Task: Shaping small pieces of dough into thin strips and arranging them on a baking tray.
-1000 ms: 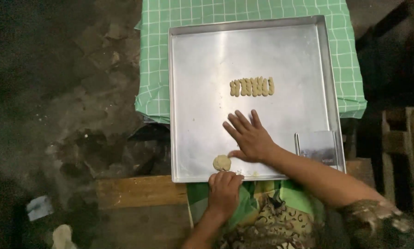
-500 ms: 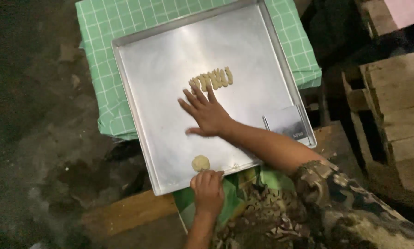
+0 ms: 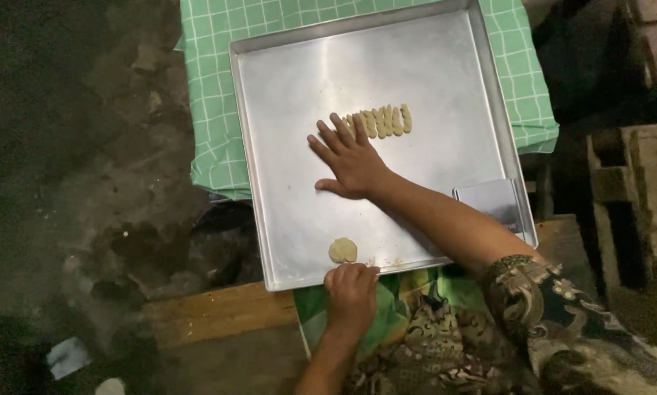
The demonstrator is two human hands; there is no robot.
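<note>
Right hand (image 3: 354, 162) lies open, flat on the tray (image 3: 445, 88), fingertips touching the dough-piece row (image 3: 376, 121). Left hand (image 3: 352, 292), fingers curled, grips the tray's near rim beside a dough disc (image 3: 343, 250). Keep pressure even.

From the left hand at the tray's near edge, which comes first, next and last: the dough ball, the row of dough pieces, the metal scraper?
From the left hand:
1. Dough ball, just beyond the fingertips, on the tray.
2. Metal scraper, off to the right by the tray's rim.
3. Row of dough pieces, farthest, mid-tray, at the right hand.

Pale dough pcs row (image 3: 376, 121) mid-tray; dough disc (image 3: 343, 250) near edge.
</note>
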